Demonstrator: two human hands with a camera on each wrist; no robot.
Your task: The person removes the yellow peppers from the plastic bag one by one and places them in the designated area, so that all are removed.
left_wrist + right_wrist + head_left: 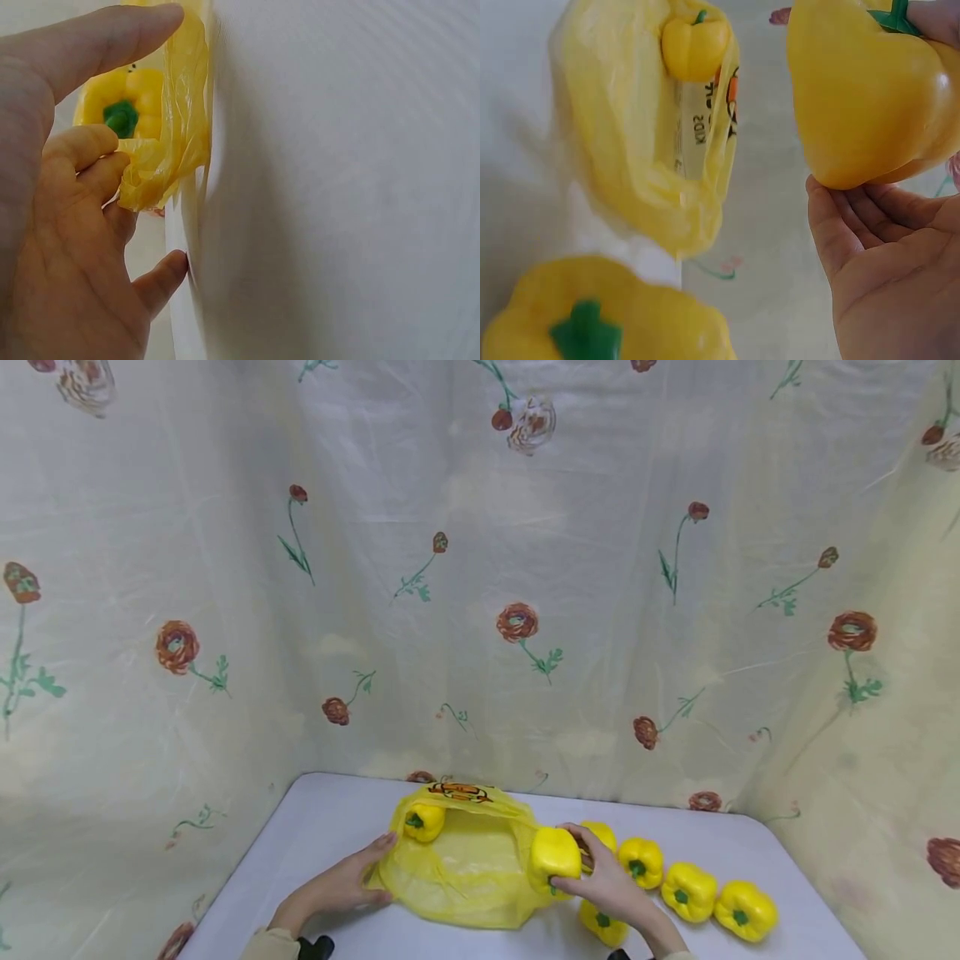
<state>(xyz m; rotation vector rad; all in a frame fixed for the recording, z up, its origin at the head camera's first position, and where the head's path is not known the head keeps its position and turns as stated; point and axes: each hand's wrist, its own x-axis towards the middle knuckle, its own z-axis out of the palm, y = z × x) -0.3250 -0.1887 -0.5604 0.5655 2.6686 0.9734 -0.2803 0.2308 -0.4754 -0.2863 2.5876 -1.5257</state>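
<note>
A yellow plastic bag (480, 902) with dark printing lies on the table with its mouth facing me. Inside, at its upper left, sits one yellow bell pepper (425, 823) with a green stem; the left wrist view shows a pepper (120, 97) beyond the plastic. My left hand (348, 881) holds the bag's left side, thumb apart from the fingers (97, 176), whose tips meet the crumpled plastic. At the bag's right edge my right hand (603, 877) grips another yellow bell pepper (555, 856) between thumb and fingers, overlapping the bag in the head view.
More yellow bell peppers run in a slanting row to the right: one (640, 862), another (688, 892) and a third (746, 911). One pepper (603, 923) lies nearer, below my right hand. A flowered curtain (465, 693) closes off the white table's (337, 802) back and sides.
</note>
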